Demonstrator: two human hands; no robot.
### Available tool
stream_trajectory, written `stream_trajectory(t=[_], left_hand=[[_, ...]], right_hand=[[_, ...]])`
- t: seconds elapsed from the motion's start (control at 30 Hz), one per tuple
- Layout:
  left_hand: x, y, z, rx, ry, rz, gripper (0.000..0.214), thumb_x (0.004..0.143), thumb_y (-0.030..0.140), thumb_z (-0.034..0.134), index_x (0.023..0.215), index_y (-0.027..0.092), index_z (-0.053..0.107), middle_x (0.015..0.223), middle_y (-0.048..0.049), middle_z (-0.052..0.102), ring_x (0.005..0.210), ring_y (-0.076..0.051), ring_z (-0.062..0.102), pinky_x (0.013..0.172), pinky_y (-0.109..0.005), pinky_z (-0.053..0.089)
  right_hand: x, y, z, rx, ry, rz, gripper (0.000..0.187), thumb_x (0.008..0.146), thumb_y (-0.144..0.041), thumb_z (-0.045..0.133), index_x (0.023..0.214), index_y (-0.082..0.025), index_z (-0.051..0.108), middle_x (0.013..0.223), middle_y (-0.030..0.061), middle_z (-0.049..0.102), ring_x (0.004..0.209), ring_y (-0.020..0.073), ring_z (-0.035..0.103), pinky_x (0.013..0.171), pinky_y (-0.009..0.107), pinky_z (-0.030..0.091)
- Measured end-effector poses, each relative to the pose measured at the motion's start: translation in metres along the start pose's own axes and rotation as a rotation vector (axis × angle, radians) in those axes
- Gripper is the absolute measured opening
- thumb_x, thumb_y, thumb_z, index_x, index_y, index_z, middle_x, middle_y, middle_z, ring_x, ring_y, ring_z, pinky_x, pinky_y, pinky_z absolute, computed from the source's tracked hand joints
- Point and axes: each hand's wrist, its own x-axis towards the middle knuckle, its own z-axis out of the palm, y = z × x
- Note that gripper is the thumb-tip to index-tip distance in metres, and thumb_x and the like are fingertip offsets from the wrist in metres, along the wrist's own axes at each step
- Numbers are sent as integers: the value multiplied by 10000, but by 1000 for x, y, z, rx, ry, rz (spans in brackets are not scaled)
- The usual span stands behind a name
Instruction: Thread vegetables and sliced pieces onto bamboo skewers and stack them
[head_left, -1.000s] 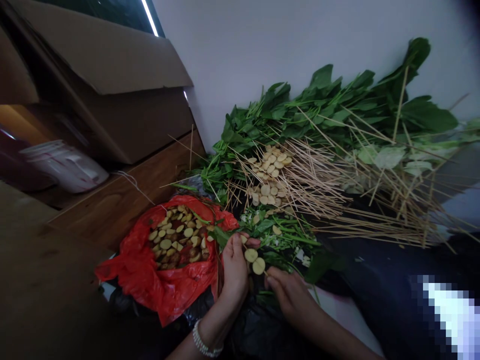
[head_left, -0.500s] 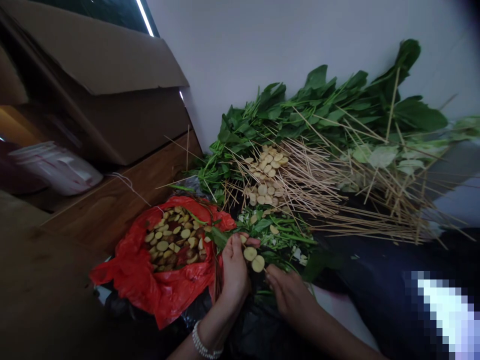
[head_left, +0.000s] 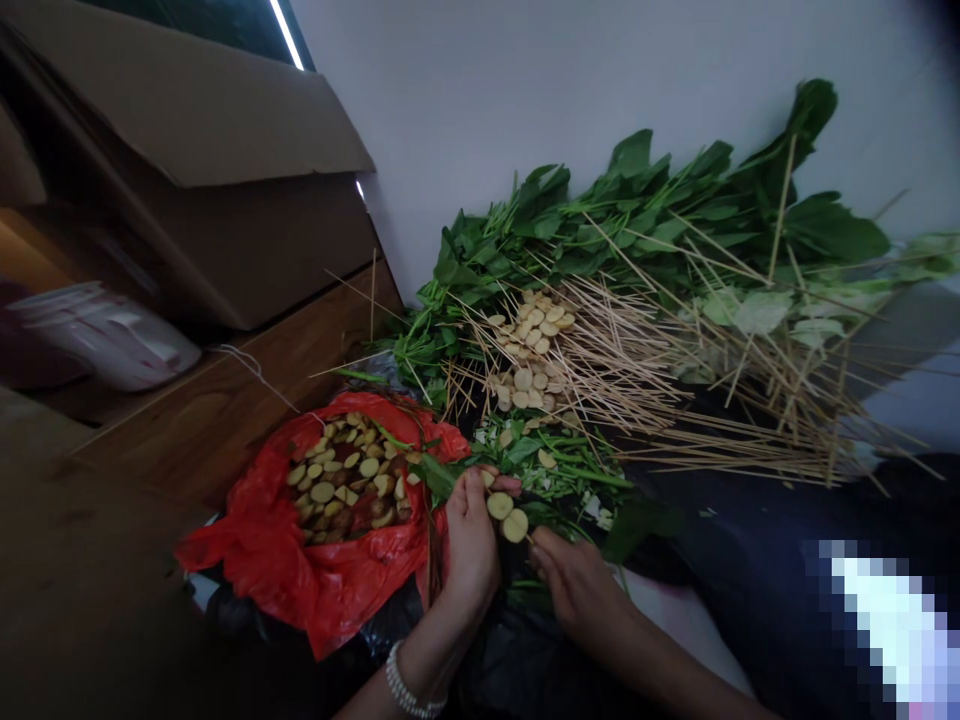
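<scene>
Two round yellow slices (head_left: pixel 514 526) sit edge to edge on a thin stick (head_left: pixel 530 542) btwn the hands. L hand (head_left: pixel 470 535) has its fingers clamped on another slice (head_left: pixel 487 479) at the far end; R hand (head_left: pixel 570 582) pinches the near end, thumb + index together. Dark gap btwn the wrists. L hand is just beside the right edge of the open red bag (head_left: pixel 337 590), w/ cut pcs (head_left: pixel 322 493) inside. Beyond: chopped greens (head_left: pixel 555 478), threaded slices (head_left: pixel 529 385), loose-ended sticks (head_left: pixel 637 350), then leafy stalks (head_left: pixel 555 225) along the wall (head_left: pixel 525 90). Dark plastic (head_left: pixel 742 550) spreads R of the R hand; cardboard box (head_left: pixel 277 240) well apart, upper L.
</scene>
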Motion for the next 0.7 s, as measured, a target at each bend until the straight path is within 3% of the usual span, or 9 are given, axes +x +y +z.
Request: stream_trajectory(t=[0.13,0.2,0.43,0.6,0.7], left_hand=[[-3,-2,0,-23,-37,-20,300,848,484,544,867,187,582,696,-37,709,616,-166,643,534,-244,459],[-4,0,2,-36,-52,-32,307,852,489,536,887,187,581,700,-32,707,610,-161,634,523,-240,451],[15,23,2,-136,-135,-48,306,842,430,568,989,166,618,777,-41,728,685,-148,657,622,-243,491],[30,33,-6,-207,-66,-22,293,843,370,563,1049,171,620,783,-36,725,744,-172,685,714,-294,519],[26,33,-10,-243,-145,-93,388,848,485,544,1079,181,613,868,-65,733,841,-205,686,756,-331,521]], right_hand=[[1,1,-3,282,-120,61,316,949,-335,293,694,-225,445,566,-50,398,546,128,414,537,234,320],[2,3,-4,336,-120,67,330,954,-364,312,706,-217,473,567,-55,386,545,122,402,533,228,315],[5,-8,-24,308,-49,34,312,982,-345,336,888,-201,595,695,-29,514,630,119,461,590,214,361],[-9,-28,-51,231,-96,38,264,973,-284,383,930,-208,632,815,-12,615,767,132,545,698,226,395],[-21,-27,-60,195,-27,89,277,968,-284,388,908,-208,648,748,-14,621,709,132,556,663,230,400]])
